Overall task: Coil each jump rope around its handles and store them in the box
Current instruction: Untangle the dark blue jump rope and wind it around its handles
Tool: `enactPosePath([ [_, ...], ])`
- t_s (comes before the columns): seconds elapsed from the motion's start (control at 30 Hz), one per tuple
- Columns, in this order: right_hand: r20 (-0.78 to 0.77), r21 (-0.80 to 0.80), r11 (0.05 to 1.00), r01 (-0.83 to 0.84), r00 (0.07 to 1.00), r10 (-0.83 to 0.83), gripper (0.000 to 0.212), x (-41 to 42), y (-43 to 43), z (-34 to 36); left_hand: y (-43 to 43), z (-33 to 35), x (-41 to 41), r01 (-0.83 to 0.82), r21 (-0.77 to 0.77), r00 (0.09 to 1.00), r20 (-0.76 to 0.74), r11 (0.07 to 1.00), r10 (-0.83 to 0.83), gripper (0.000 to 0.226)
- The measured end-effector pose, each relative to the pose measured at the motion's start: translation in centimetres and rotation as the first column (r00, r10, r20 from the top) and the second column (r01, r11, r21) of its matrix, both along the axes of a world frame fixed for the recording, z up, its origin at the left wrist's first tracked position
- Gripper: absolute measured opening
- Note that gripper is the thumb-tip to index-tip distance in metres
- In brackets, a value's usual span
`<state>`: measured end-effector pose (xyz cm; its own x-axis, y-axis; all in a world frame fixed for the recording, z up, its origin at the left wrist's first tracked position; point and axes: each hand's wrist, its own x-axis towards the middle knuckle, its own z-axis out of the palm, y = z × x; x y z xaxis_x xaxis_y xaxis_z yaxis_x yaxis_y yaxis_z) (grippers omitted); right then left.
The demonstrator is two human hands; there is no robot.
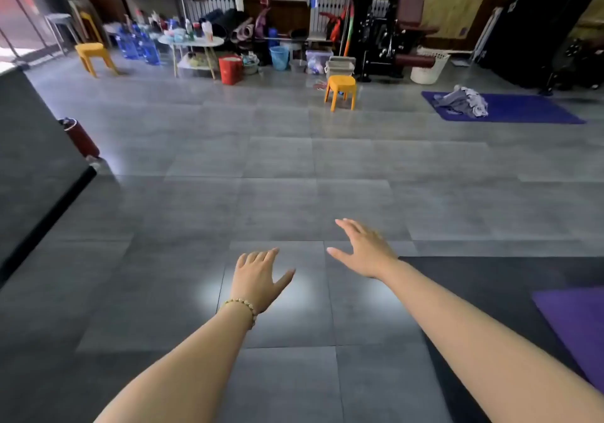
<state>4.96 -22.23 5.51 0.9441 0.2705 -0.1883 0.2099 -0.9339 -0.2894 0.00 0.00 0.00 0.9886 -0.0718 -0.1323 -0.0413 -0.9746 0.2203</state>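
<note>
Both of my arms stretch forward over a grey tiled floor [281, 161]. My left hand [258, 275], with a bead bracelet on the wrist, has its fingers spread and holds nothing. My right hand [362, 249] is a little farther out, also flat with straight fingers and nothing in it. No jump rope and no storage box can be seen anywhere in the head view.
A purple mat [578, 327] lies at the right edge, another purple mat [510, 108] with a pile of cloth farther back. Two orange stools [340, 90] [93, 56], a red bucket [230, 69], a low table [192, 43] and gym gear line the far wall. A dark red cylinder [80, 138] stands at left.
</note>
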Motion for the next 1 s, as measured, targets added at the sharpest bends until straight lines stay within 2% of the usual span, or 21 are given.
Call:
enactPosePath([
  [0.07,-0.061,0.025,1.0,-0.005,0.998,0.007,0.067,2.2,0.0,0.0,0.1,-0.2,1.9,0.01,-0.022,1.0,0.01,1.0,-0.01,0.091],
  [0.13,-0.115,0.001,1.0,-0.018,0.993,0.018,0.065,4.9,0.0,0.2,0.2,-0.7,4.7,0.011,-0.02,1.0,-0.014,1.0,-0.011,0.07],
  [0.2,-0.134,-0.009,0.999,-0.035,0.99,0.033,0.065,8.0,-0.1,-0.1,-0.1,-1.2,8.0,0.015,-0.025,0.999,-0.04,1.0,-0.016,0.062],
  [0.33,-0.089,-0.012,0.998,-0.054,0.995,0.053,0.066,16.5,-1.4,-0.2,-1.0,-1.3,16.3,0.012,0.023,1.0,-0.02,1.0,-0.012,0.064],
  [0.57,0.006,-0.074,0.991,-0.108,0.994,0.109,0.066,34.7,-5.2,2.7,-3.7,1.6,33.6,-0.065,0.02,0.997,0.04,0.998,0.064,0.063],
  [0.73,0.025,-0.029,0.993,-0.111,0.993,0.112,0.063,46.9,-6.4,4.6,-5.0,3.5,45.2,-0.051,0.028,0.996,0.068,0.998,0.049,0.064],
  [1.0,0.068,0.023,0.991,-0.129,0.99,0.127,0.06,69.0,-5.9,3.3,-4.5,2.9,67.7,-0.029,0.016,0.996,0.083,0.999,0.028,0.064],
])
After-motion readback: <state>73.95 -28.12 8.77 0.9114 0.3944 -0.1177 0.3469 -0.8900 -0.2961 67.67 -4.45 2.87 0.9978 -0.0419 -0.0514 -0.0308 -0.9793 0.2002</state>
